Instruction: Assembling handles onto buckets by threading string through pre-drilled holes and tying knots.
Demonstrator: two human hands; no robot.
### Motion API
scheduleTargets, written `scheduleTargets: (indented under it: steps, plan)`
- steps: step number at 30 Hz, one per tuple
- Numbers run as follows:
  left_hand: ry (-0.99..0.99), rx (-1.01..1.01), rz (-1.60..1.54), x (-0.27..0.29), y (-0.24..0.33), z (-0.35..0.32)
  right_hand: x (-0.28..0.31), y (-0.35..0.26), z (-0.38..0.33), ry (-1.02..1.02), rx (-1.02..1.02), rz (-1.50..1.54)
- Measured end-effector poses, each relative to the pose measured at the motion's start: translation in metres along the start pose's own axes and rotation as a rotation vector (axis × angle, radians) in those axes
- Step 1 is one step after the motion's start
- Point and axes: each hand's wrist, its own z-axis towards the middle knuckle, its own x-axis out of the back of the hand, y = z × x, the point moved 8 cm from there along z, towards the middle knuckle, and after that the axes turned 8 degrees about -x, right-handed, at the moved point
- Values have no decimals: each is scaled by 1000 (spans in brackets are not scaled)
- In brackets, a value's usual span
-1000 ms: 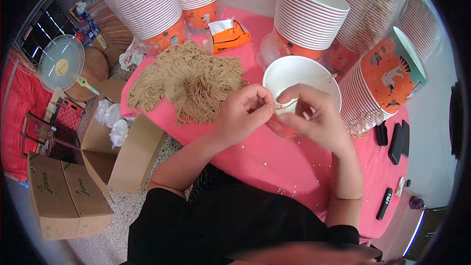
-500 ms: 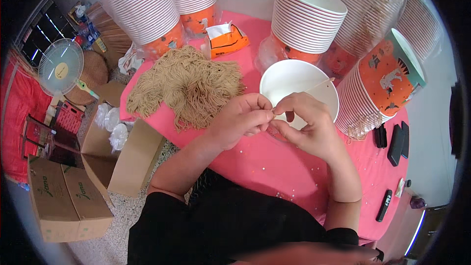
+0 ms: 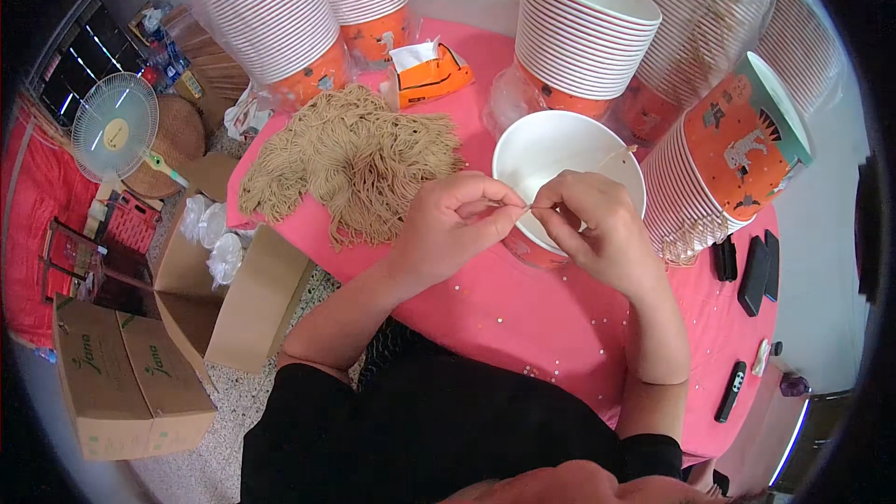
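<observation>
My left hand [image 3: 457,224] and my right hand [image 3: 602,229] meet over the near edge of a white-lined paper bucket [image 3: 537,137]. Thumb and forefinger of each hand pinch a thin string [image 3: 530,207], with a small gap between the fingertips. Most of the string is too fine or too hidden by the fingers to follow. A light strand [image 3: 616,155] runs to the bucket's right rim. Left of the bucket lies a heap of tan cords [image 3: 364,163]. A looped bundle of pale cord [image 3: 689,238] hangs by the nested buckets [image 3: 742,145] at the right.
Tall stacks of paper buckets [image 3: 261,14] line the table's back, near an orange tissue pack [image 3: 434,79]. Small white bits dot the pink cloth [image 3: 485,336]. Black flat objects [image 3: 752,277] lie at the right. Left on the floor stand an open carton [image 3: 257,303] and a fan [image 3: 115,135].
My fingertips have drawn slightly apart, baring a short length of string between them. My left hand has turned and its fingers have uncurled somewhat.
</observation>
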Motion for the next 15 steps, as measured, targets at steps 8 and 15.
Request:
scheduleTargets:
  steps: [8,15]
  plan:
    - [142,-431,487,9,31,-2,-3,4,0,-26,-7,-112]
    - [125,-514,631,9,41,-6,-3,-1,0,0,30,-151]
